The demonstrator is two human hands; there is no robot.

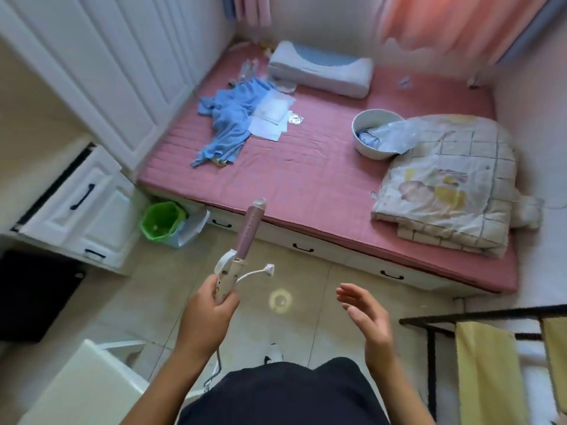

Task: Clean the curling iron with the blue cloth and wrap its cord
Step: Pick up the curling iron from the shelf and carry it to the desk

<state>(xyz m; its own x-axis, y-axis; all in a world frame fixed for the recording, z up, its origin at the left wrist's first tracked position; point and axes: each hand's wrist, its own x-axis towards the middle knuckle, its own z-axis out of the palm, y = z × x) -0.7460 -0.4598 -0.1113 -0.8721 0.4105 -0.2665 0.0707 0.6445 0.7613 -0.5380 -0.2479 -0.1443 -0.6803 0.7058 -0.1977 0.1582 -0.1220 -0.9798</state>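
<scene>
pink curling iron [249, 236], left grip [208, 309] curled round

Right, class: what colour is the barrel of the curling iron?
Pink. The barrel of the curling iron shows best in the head view.

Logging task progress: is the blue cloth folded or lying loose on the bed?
Loose: the blue cloth lies crumpled in a heap on the pink mattress, apart from the curling iron that the left hand grips.

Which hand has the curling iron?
The left hand grips the curling iron by its white handle. The right hand is open, fingers spread, and holds nothing.
</scene>
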